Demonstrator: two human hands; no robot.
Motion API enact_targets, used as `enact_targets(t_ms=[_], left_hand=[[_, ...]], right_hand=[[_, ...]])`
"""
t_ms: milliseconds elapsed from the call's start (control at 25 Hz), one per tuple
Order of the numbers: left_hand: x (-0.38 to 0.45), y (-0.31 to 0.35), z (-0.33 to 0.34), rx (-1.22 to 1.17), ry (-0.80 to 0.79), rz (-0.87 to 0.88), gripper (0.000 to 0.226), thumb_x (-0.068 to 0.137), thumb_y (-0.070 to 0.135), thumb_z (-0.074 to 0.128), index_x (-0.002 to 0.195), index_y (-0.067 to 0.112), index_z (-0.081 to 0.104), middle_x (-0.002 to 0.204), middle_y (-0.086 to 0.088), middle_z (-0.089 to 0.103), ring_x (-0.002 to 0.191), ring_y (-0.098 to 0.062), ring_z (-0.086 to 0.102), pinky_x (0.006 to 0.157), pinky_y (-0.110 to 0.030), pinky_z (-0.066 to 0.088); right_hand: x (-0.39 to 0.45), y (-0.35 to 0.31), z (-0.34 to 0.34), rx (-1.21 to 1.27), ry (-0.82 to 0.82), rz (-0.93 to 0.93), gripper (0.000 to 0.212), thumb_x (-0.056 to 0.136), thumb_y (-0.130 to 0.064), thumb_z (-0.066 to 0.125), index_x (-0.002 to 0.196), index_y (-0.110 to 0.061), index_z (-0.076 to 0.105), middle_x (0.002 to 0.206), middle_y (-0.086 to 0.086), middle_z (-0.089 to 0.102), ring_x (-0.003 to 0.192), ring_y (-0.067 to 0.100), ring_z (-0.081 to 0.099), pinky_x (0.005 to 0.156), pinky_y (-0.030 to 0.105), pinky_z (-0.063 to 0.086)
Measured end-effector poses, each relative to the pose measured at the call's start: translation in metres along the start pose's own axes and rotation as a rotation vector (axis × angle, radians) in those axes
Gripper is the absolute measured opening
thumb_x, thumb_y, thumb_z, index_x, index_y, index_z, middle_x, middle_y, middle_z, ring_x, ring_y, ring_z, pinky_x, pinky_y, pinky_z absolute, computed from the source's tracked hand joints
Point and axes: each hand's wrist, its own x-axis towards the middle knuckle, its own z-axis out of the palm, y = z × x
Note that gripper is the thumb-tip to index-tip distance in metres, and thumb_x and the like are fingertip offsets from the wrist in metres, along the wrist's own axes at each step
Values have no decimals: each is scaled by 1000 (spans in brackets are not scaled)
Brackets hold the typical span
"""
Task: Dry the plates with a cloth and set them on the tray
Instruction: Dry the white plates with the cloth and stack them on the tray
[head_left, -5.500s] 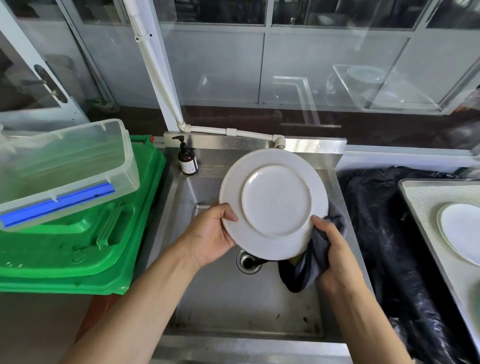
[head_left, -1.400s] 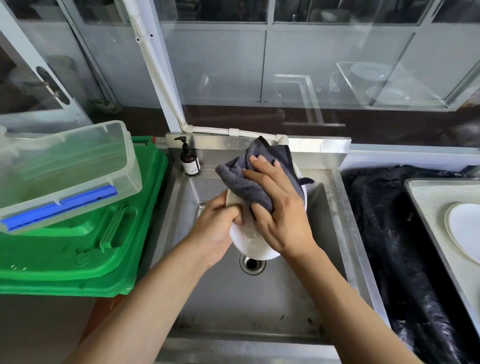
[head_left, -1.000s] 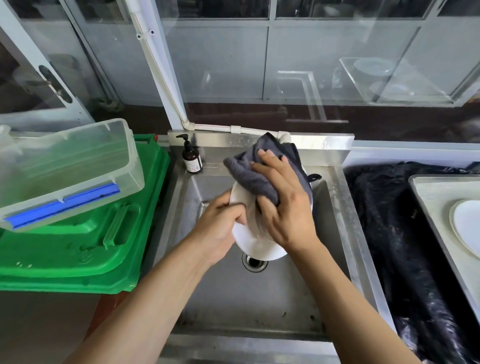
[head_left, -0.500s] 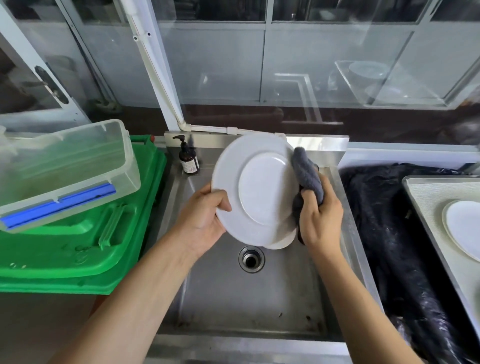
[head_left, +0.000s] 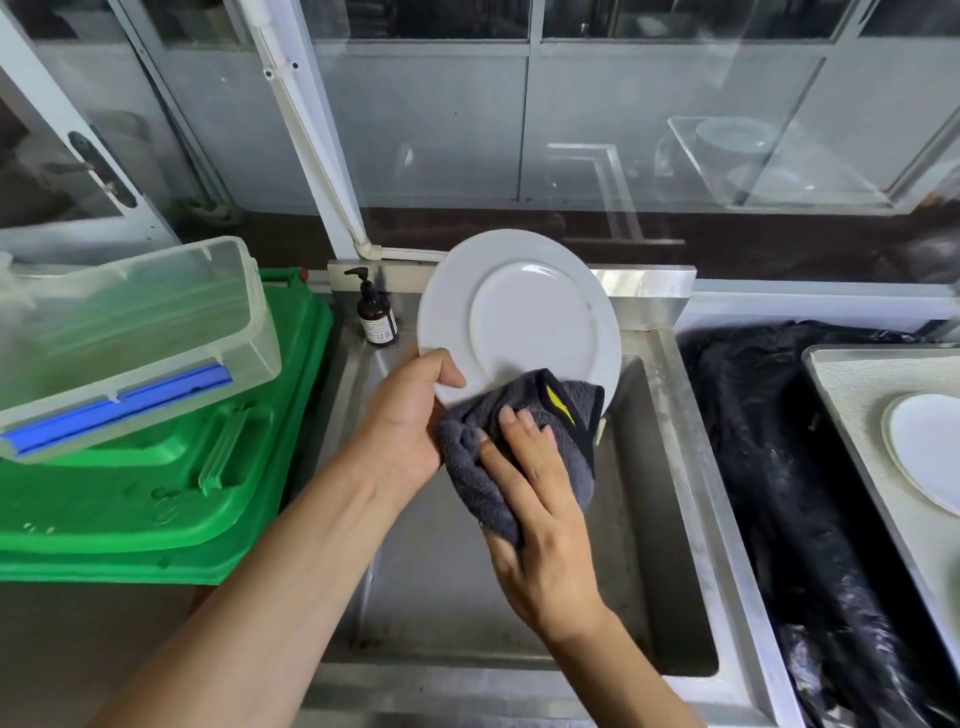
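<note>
Your right hand (head_left: 540, 499) has dropped from the plate's right edge to its near rim, fingers flat, pressing the fuzzy grey cloth (head_left: 519, 447) against it. Your left hand (head_left: 410, 415) pinches the round glossy white plate (head_left: 519, 317) by its left rim, upright over the steel sink (head_left: 670, 467). Far right, another white plate (head_left: 930, 452) lies on the matte tray (head_left: 857, 384).

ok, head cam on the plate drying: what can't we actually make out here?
- Plate: underside faces the camera; the eating face is turned away, and the cloth hides the lower rim.
- Sink drain: hidden behind the right hand and cloth.
- Tray and second plate: cut off by the right edge.
- Soap bottle label: too small to read.
- Left hand fingers: behind the plate.
</note>
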Motion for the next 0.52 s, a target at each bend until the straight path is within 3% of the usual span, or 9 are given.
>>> enact_targets(t_ms=[120, 240, 360, 520], left_hand=[[-1, 0, -3, -3, -20, 11, 47, 71, -8, 36, 106, 13, 60, 105, -22, 66, 90, -37, 65, 85, -49, 56], [-2, 2, -9, 48, -53, 35, 53, 74, -12, 33, 114, 12, 57, 109, -18, 63, 100, -33, 60, 101, -53, 44], [-7, -6, -15, 206, -97, -21, 51, 74, -15, 34, 112, 10, 57, 104, -17, 54, 95, -31, 52, 79, -39, 43], [-20, -22, -9, 336, -122, -62, 31, 70, -16, 37, 84, 4, 55, 83, -16, 47, 80, -26, 47, 65, -29, 37]], right_hand=[[-6, 15, -9, -32, 19, -48, 45, 102, -15, 49, 147, -12, 50, 163, 6, 37, 150, 29, 36, 125, 44, 22], [-6, 27, -19, 105, 233, 268, 53, 92, -12, 49, 145, -16, 54, 159, 2, 43, 149, 22, 39, 123, 39, 30], [22, 39, -31, 219, 398, 521, 52, 94, -24, 49, 145, -22, 56, 154, -5, 51, 145, 9, 43, 119, 34, 36], [58, 49, -48, 101, 305, 482, 57, 88, -16, 48, 144, -26, 57, 156, -4, 49, 147, 8, 39, 121, 40, 34]])
